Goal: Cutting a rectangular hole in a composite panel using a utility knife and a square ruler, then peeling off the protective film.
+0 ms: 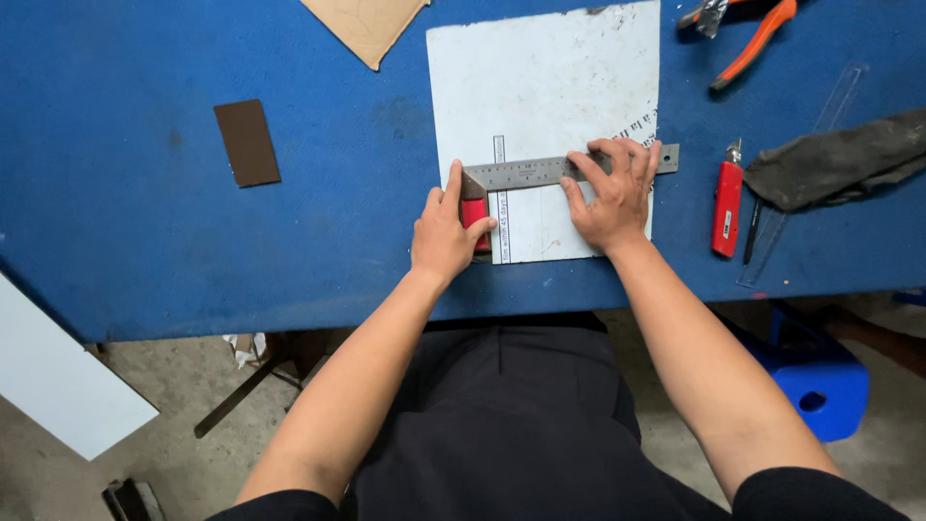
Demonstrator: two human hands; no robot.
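On the near edge of the blue bench [145, 222], the left hand [446, 230] has its grip clamped on the red stock [474, 212] of a square, hiding most of it. The right hand [612, 193] presses flat, fingers spread, on the steel blade [540, 172] across one white sheet [540, 87]. Right lie one red knife [726, 207], a pen [751, 232], a clear ruler [820, 135], a grey rag [839, 164]. Farther: orange pliers [757, 34], a cardboard piece [367, 24]; left, a brown piece [247, 143].

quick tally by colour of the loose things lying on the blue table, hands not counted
white: 1, the sheet
red: 2, the square's handle and a cutter
brown: 2, a dark card and a tan piece
orange: 1, pliers
grey: 1, a rag
clear: 1, a plastic ruler
total: 8
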